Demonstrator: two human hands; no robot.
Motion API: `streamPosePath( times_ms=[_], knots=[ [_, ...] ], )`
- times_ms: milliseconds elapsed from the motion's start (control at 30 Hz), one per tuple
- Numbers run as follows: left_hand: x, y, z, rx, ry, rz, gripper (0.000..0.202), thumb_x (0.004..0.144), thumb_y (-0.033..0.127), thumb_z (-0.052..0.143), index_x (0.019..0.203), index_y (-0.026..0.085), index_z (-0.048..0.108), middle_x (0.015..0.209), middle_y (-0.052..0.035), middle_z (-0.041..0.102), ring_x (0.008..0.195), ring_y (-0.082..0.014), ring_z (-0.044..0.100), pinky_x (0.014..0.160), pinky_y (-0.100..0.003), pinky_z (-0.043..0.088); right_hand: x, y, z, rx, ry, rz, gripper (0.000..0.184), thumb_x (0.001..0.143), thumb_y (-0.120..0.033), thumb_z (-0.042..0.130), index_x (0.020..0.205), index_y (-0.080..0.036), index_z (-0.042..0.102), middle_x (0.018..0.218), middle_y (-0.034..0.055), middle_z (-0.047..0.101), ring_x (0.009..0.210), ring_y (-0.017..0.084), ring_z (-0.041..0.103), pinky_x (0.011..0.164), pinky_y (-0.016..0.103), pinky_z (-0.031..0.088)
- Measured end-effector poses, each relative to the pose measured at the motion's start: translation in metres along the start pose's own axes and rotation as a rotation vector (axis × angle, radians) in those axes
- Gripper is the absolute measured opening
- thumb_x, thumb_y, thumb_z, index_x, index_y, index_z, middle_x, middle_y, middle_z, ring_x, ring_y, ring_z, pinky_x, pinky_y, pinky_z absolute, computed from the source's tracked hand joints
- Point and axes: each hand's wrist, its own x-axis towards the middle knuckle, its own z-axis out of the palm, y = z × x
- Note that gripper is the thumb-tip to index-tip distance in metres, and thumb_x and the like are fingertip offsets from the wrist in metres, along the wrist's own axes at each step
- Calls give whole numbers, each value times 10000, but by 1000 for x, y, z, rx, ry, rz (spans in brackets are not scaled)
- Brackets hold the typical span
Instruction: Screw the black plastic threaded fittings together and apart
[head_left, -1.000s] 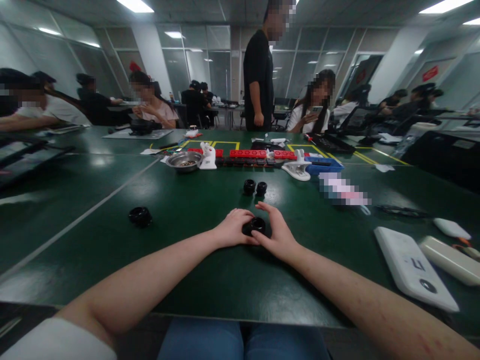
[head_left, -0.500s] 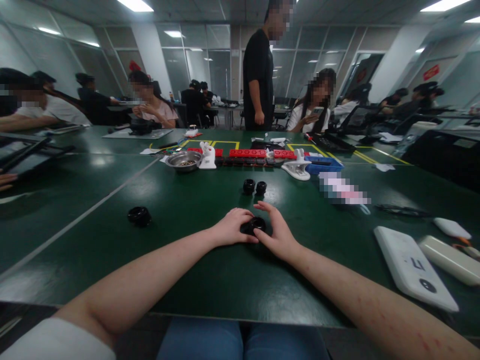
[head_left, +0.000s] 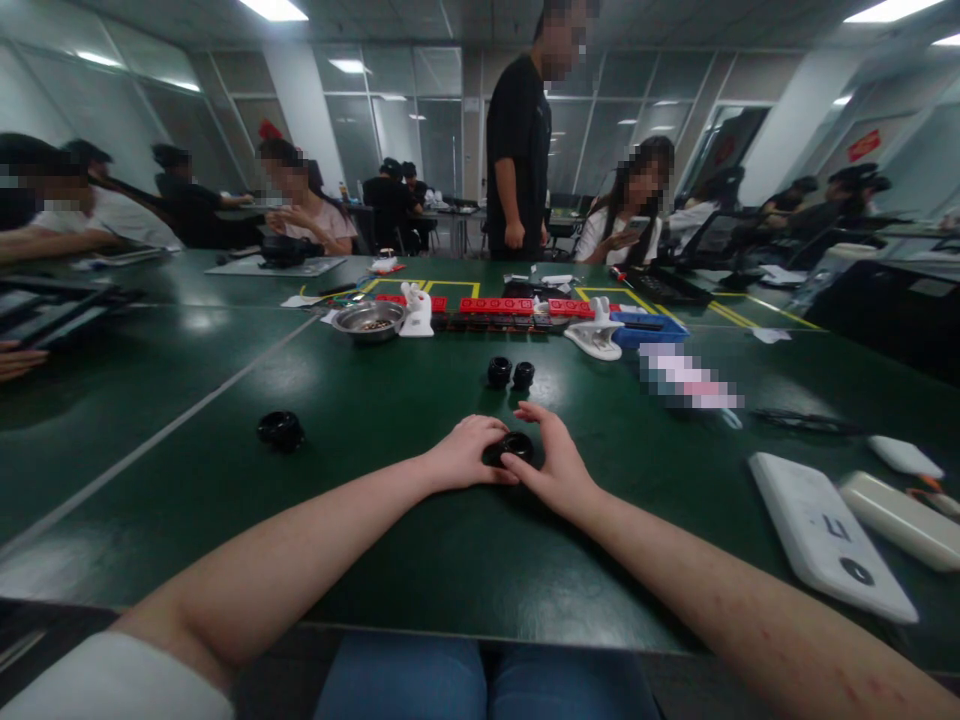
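A glossy black round fitting with an open hole on top rests on the green table between both hands. My left hand is closed around its left side, thumb in front and fingers behind. On its right side, my right hand is spread, the thumb touching the near rim and the index finger raised clear of it. The hands hide much of the fitting's sides. Just beyond are two similar black fittings, a larger one and a smaller one. Another black fitting lies off to the left.
Toward the back stand a metal bowl of small parts, red bins, white clamps and a blue tray. A white power bank and a black cable lie right. Several people sit around; one person stands.
My right thumb has shifted slightly left along the fitting's near rim. My left hand stays around it. At the far left, another person's hand and a dark frame have moved.
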Motion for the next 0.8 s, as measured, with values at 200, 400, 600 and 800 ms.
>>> streamPosePath(
  times_ms=[200, 400, 600, 800],
  knots=[
    [0, -1, 0, -1, 6, 11, 471, 657, 469, 626, 1009, 162, 560, 1091, -87, 527, 1026, -247, 457, 902, -384, 351, 0, 3, 1, 68, -79, 7, 505, 682, -197, 542, 1155, -187, 365, 997, 78, 547, 949, 221, 522, 855, 402, 411],
    [0, -2, 1, 1, -4, 8, 450, 665, 465, 619, 985, 151, 569, 1109, -99, 518, 1051, -258, 440, 916, -394, 340, 0, -4, -1, 17, -61, -28, 596, 688, -249, 573, 1216, -171, 309, 1173, 124, 448, 1093, 254, 426, 930, 438, 346],
    [0, -1, 0, -11, -10, -1, 451, 647, 454, 636, 996, 176, 565, 1088, -75, 529, 1025, -249, 459, 902, -385, 352, 1, -1, 2, 1, -29, 81, 503, 663, -265, 609, 1109, -174, 396, 946, 85, 531, 882, 234, 523, 806, 423, 438],
    [0, -5, 2, -6, -11, -5, 466, 652, 400, 644, 1035, 155, 544, 1142, -99, 506, 1079, -261, 424, 933, -402, 323, -1, -4, 0, 105, -153, -45, 610, 683, -172, 544, 1234, -185, 281, 1183, 111, 452, 1101, 237, 437, 951, 434, 342]
  ],
)
